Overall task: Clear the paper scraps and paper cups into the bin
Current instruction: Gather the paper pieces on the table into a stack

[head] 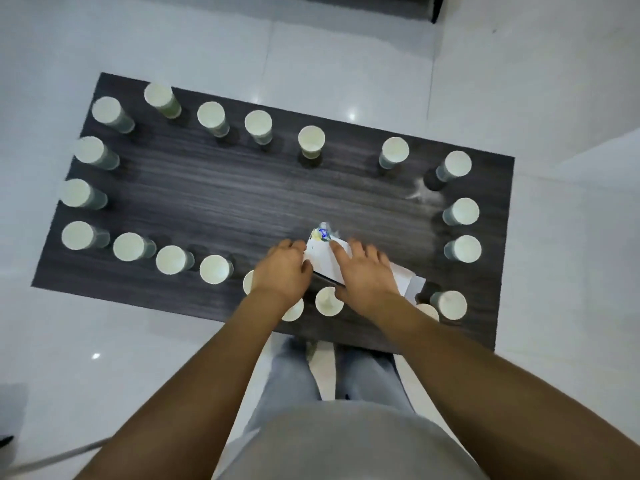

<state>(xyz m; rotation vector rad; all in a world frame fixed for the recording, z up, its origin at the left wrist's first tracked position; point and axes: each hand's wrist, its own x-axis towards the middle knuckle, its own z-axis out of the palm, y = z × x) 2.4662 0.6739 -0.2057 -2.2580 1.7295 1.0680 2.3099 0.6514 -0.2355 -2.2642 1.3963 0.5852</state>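
Observation:
Several paper cups stand upright in a ring around the edge of a dark wood-grain table (pixel 225 202), such as the cup (pixel 311 140) at the back middle. White paper scraps (pixel 323 256), one with a blue and yellow print, lie near the table's front middle. My left hand (pixel 284 268) grips the left edge of the scraps with curled fingers. My right hand (pixel 365 275) lies over them with fingers spread and fairly straight, pressing down. More white paper (pixel 410 282) sticks out to the right of that hand. No bin is in view.
The low table stands on a glossy white tiled floor (pixel 346 64). My legs (pixel 311 375) are against its front edge. Cups (pixel 329 301) stand close under my wrists. A dark object (pixel 434 8) sits at the top edge.

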